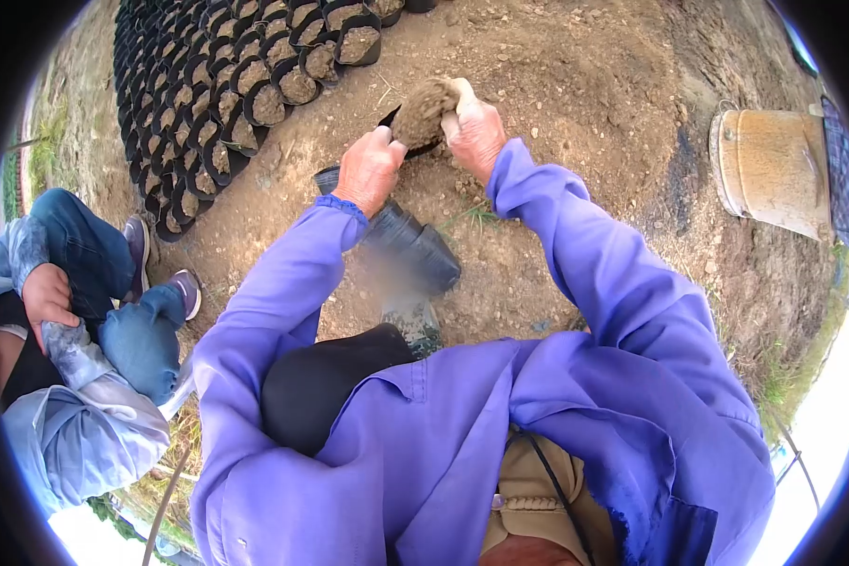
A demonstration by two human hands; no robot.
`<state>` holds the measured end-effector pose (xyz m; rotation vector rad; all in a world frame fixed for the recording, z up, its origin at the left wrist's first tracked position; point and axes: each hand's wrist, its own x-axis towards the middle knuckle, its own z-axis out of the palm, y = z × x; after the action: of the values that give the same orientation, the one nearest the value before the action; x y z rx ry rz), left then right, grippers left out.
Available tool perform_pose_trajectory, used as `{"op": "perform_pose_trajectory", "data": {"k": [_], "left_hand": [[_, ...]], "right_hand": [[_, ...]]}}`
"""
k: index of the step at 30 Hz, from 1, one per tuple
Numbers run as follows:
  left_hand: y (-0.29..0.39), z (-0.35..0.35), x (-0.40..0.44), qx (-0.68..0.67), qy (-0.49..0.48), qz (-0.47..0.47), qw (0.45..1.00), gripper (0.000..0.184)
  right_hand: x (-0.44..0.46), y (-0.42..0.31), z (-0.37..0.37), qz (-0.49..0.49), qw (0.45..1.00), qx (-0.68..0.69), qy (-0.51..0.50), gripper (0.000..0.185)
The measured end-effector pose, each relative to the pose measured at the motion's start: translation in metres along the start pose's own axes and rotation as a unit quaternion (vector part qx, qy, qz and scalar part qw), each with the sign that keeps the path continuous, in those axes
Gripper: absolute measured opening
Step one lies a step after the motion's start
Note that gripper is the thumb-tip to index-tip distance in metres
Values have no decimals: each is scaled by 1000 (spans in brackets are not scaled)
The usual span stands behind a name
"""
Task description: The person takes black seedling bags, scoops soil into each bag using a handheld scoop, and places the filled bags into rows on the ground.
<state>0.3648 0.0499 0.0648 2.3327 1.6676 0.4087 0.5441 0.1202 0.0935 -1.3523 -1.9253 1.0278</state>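
My left hand (pixel 370 168) is closed on the near-left side of a black plant pot (pixel 431 149). Brown soil (pixel 423 111) heaps up at its mouth and hides much of it. At the soil's right edge, my right hand (pixel 474 132) is closed on the pot's far side, its fingertips pale with dust. Just below my left hand, a nested stack of black pots (pixel 413 247) lies tilted on the ground, partly covered by my wrist.
Many soil-filled black pots (pixel 264 104) stand packed in rows at upper left. A dirt-stained bucket (pixel 774 170) lies to the right. At left sits another person (pixel 85 330), a hand on their forearm. Loose soil (pixel 575 85) spreads ahead.
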Motion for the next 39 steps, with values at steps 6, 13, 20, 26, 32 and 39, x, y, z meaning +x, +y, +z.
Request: {"op": "perform_pose_trajectory", "data": {"k": [6,13,20,26,32,39], "left_hand": [[-3,3,15,-10,-117,-62,991,10],[4,4,84,-193,-29,-147,970,15],[-68,47,177,-98,-15,-247,964,29],[-69,7,146,-1,82,-92,992,37],[-61,-56,41,-174,-389,-252,869,37],[-38,-68,-3,27,-310,-192,931,25]], "right_hand": [[-10,40,-23,184,918,337,103,31],[-84,107,-102,452,787,396,140,31],[-48,179,-146,446,769,386,245,29],[32,202,-115,412,813,376,169,26],[8,185,-117,371,810,432,140,21],[-13,134,-94,359,827,433,14,20]]}}
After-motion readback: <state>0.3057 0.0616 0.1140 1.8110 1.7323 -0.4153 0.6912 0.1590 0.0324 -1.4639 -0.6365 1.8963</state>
